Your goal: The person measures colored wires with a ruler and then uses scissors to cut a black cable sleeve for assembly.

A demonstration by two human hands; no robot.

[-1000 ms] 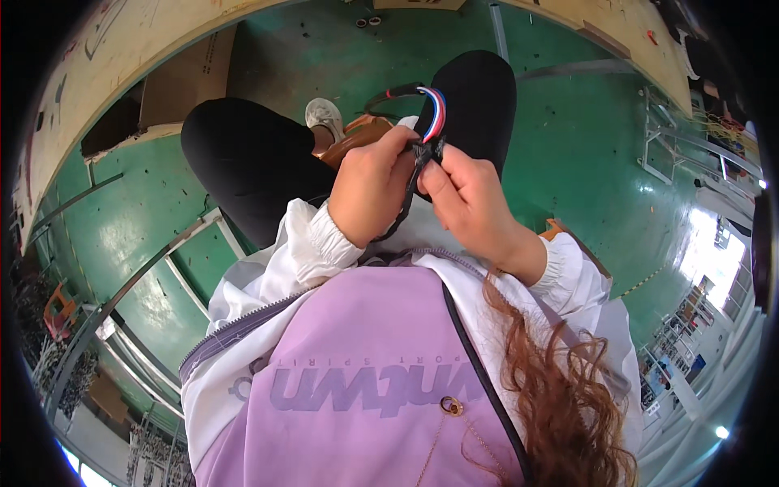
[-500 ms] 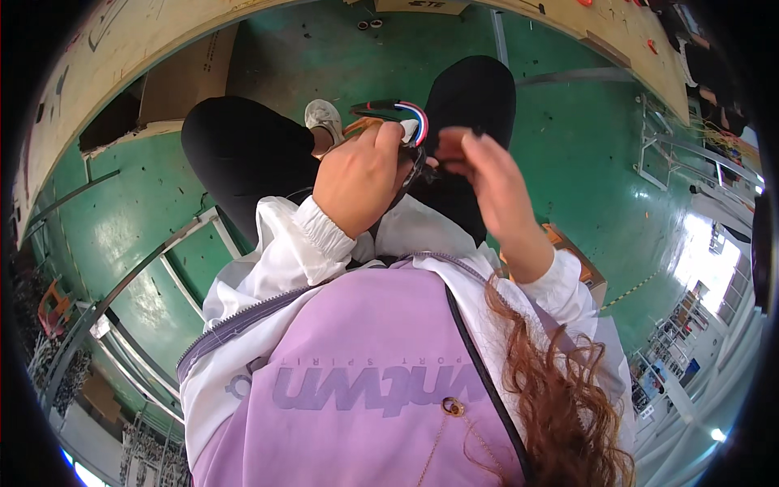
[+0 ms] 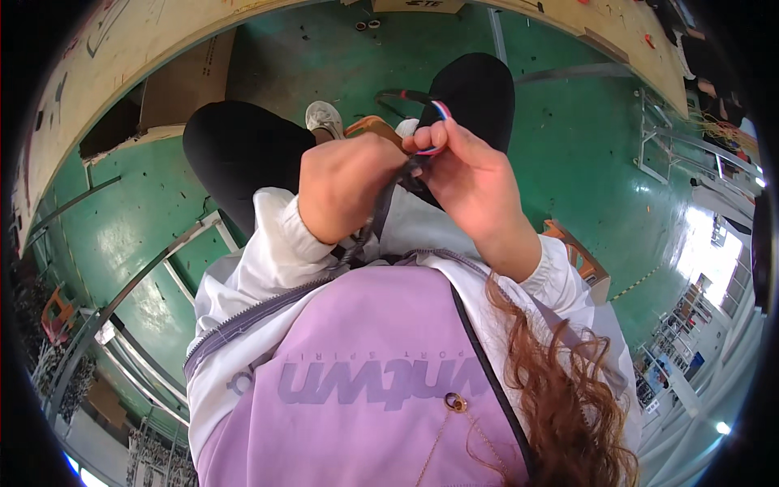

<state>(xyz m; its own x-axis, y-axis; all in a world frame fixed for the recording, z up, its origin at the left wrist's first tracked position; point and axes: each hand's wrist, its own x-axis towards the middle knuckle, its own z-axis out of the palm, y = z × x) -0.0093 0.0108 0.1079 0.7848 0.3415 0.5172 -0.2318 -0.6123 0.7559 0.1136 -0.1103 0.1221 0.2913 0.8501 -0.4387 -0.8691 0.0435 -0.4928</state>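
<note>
Both my hands are together above my lap on a wire harness. Its dark sheathed cable [image 3: 380, 215] runs from my lap up between the hands. Beyond them, loose red, white, blue and black wires [image 3: 441, 108] curve out to a dark, blurred end. My left hand [image 3: 345, 183] is closed round the harness, its fingertips hidden from view. With thumb and fingers pressed together, my right hand [image 3: 475, 185] pinches the coloured wires where they leave the dark cable.
My knees [image 3: 235, 150] spread to either side, with a white shoe [image 3: 323, 118] between them. A wooden worktable [image 3: 268, 10] arches along the far side. A cardboard box [image 3: 188, 81] stands under it, another box [image 3: 580, 256] by my right forearm. A metal frame [image 3: 191, 235] is at left.
My right hand has moved in from the right and taken hold of the coloured wires. The wire loop has shifted right and opened out. My left hand has turned slightly.
</note>
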